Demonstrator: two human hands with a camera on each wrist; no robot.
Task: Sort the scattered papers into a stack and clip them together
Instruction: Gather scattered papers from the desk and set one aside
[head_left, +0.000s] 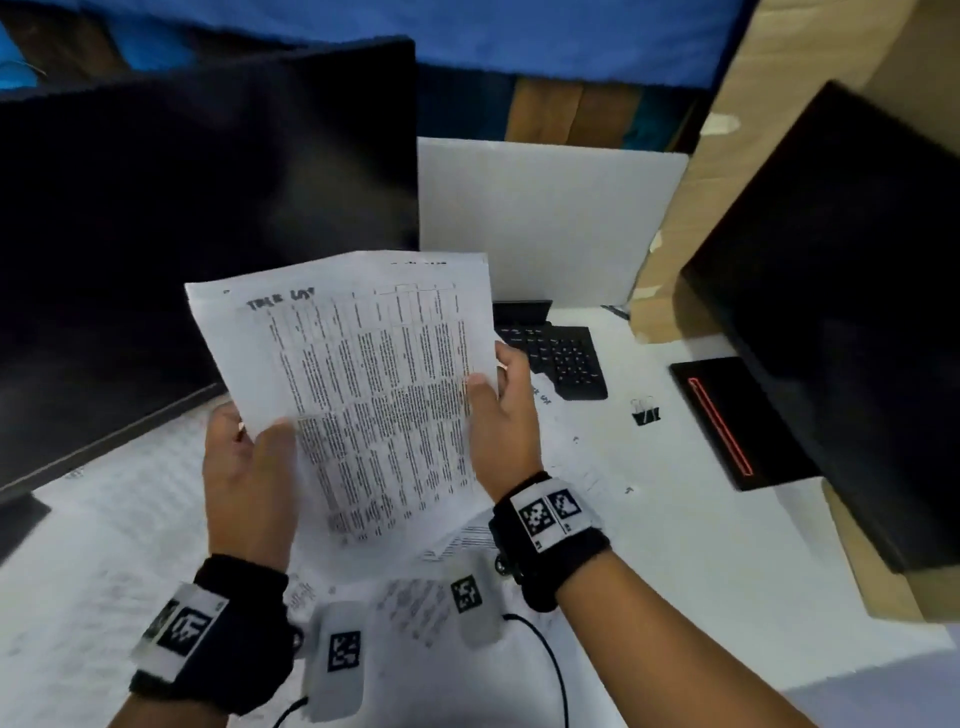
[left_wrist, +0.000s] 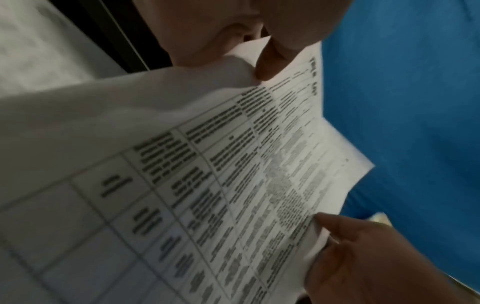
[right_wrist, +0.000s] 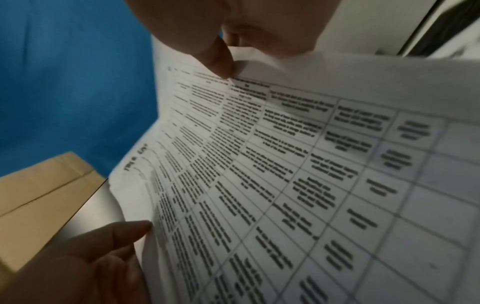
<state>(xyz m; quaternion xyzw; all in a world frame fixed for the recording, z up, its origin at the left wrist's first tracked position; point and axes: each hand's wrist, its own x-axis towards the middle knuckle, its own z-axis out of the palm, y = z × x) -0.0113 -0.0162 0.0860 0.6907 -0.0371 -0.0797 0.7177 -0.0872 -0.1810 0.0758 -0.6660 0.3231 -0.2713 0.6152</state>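
Observation:
A bundle of printed papers (head_left: 363, 374) with dense tables is held up above the desk, tilted to the left. My left hand (head_left: 249, 457) grips its lower left edge, thumb on the front. My right hand (head_left: 498, 410) grips the right edge, thumb on the front. The left wrist view shows the papers (left_wrist: 207, 164) pinched by the left hand (left_wrist: 259, 55), with the right hand (left_wrist: 363, 257) at the far edge. The right wrist view shows the papers (right_wrist: 285, 174) pinched by the right hand (right_wrist: 223, 55). A black binder clip (head_left: 645, 412) lies on the desk to the right.
More printed sheets (head_left: 124, 545) lie scattered on the white desk (head_left: 701, 545). A dark monitor (head_left: 182, 234) stands at the left, another monitor (head_left: 852, 291) at the right on a black base (head_left: 737, 421). A black keyboard (head_left: 561, 358) sits behind the papers. A cardboard box (head_left: 789, 67) rises at the right.

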